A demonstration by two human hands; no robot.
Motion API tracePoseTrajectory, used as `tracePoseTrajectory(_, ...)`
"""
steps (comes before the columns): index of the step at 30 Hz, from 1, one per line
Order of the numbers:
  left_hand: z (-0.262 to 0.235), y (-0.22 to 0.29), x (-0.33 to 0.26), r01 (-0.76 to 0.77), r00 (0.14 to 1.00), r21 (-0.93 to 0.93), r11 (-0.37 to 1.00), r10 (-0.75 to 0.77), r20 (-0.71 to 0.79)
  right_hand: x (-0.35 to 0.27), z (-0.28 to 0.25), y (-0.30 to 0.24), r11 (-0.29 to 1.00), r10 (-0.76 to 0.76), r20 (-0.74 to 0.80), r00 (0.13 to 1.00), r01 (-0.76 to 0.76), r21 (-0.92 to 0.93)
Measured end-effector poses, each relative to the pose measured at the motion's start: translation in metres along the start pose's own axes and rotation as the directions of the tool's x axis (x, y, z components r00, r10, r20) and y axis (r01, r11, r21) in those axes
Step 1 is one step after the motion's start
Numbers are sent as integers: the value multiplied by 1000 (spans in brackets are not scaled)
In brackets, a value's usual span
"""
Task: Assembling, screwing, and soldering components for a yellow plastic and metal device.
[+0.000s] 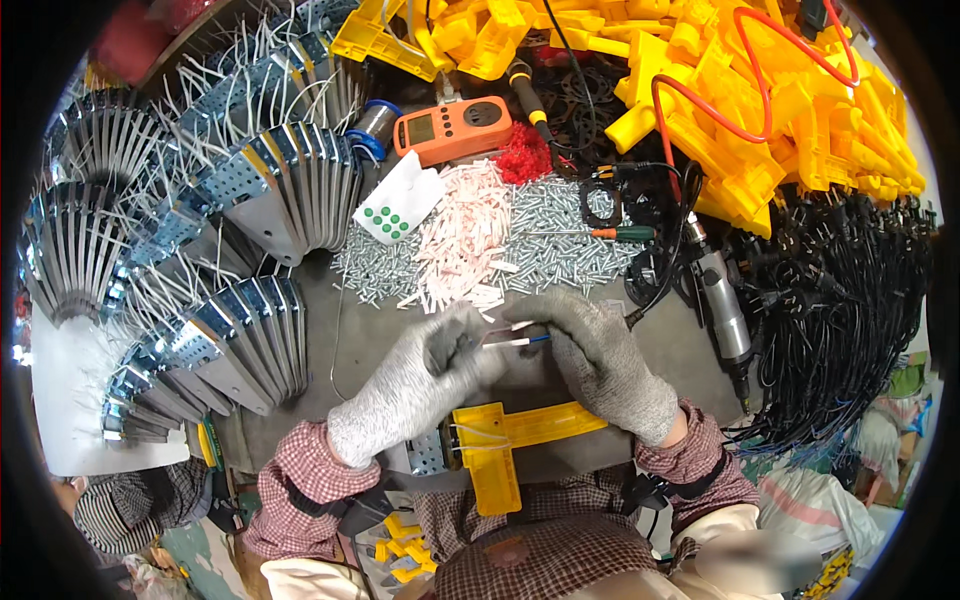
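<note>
Both my hands wear grey knit gloves. My left hand [425, 385] pinches the near end of a thin wire with a pale sleeve [510, 342]. My right hand [605, 360] grips the same wire from the other side, its fingertips at a blue end. Just below my hands a yellow plastic cross-shaped part [500, 440] lies on the grey bench, with a perforated metal bracket [428, 455] beside it.
A heap of pale pink sleeves [465, 235] and piles of small screws [560, 235] lie behind my hands. An orange meter [452, 128], a screwdriver [620, 233] and an electric driver [722, 315] sit further back. Stacked metal plates [250, 340] fill the left, yellow parts [760, 100] and black cables [840, 300] the right.
</note>
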State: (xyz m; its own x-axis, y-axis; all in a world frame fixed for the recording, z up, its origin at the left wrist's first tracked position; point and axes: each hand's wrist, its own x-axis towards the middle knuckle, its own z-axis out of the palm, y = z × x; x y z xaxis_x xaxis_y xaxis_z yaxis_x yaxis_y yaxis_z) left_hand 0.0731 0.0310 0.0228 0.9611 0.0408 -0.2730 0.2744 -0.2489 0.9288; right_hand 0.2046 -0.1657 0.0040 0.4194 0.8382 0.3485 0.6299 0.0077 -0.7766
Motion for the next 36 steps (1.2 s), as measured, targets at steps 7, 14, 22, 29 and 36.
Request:
tracePoseTrajectory(7,11,7,6,-116,979,-85,990,99,-178,6,-1,-9,992,98,126,987,-108,71)
tracePoseTrajectory(14,10,19,-1,-211,879,212,954,280,-385,0,-2,-2,997,-7,145,989,17,-73)
tracePoseTrajectory(22,-75,53,-102,414,546,798,437,-821,167,1,-17,0,984,165,145,976,-173,49)
tracePoseTrajectory(29,4,48,150,-36,827,890,454,514,-229,-16,-16,3,976,214,-16,977,-213,37)
tracePoseTrajectory(36,1,55,179,65,907,846,529,322,-271,-15,-1,25,680,517,176,838,-527,510)
